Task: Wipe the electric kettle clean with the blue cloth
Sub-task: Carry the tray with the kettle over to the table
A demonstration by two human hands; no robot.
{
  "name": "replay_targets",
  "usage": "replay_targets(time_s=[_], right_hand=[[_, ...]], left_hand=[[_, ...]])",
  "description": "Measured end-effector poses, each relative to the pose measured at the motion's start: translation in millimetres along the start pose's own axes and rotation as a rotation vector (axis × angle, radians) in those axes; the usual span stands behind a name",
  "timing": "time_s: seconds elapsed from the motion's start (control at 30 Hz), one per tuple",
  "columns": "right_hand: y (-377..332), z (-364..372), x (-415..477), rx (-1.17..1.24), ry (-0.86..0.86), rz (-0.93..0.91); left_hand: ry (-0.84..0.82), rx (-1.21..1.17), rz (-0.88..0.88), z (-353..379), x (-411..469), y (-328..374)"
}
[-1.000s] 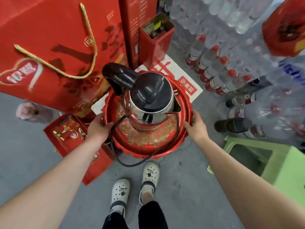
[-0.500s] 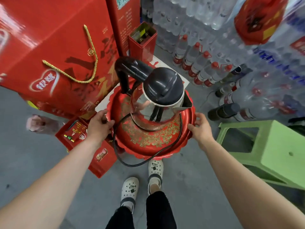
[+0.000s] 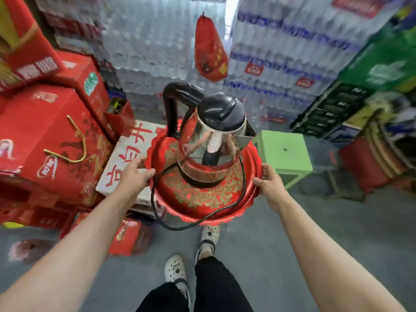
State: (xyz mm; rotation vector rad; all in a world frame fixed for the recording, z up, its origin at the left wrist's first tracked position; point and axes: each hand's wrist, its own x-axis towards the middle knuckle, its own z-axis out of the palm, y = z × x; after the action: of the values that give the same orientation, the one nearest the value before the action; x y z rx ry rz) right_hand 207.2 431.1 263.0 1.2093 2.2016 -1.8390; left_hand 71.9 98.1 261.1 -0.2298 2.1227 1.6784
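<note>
A shiny steel electric kettle with a black lid and black handle stands on a round red tray with gold patterns. Its black power cord loops over the tray's near rim and hangs below it. My left hand grips the tray's left rim and my right hand grips its right rim, holding the tray in the air at about waist height. No blue cloth is in view.
Red gift boxes are stacked at the left beside a white carton. Shrink-wrapped water bottle packs fill the back. A green plastic stool stands right of the tray. A red lantern hangs above. My feet stand on grey floor.
Both hands have raised the tray with the kettle, and my view has tilted up from the floor to the stacked bottle packs; the stool now lies behind the tray's right edge.
</note>
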Motion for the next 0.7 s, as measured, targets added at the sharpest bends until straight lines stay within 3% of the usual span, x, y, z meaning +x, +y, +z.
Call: replay_targets(time_s=[0.23,0.43,0.7], right_hand=[[14.0,-105.1,-83.7,0.169,0.192,0.008],[46.1,-189.6,-122.6,0.267,0.377,0.010],[84.1,-340.1,-148.4,0.328,0.489,0.013]], left_hand=[[-0.279,0.055,0.064,80.0,-42.8,59.5],[-0.426,0.130,0.169,172.4,-71.6,95.0],[-0.561,0.168,0.200,335.3,-124.5,130.1]])
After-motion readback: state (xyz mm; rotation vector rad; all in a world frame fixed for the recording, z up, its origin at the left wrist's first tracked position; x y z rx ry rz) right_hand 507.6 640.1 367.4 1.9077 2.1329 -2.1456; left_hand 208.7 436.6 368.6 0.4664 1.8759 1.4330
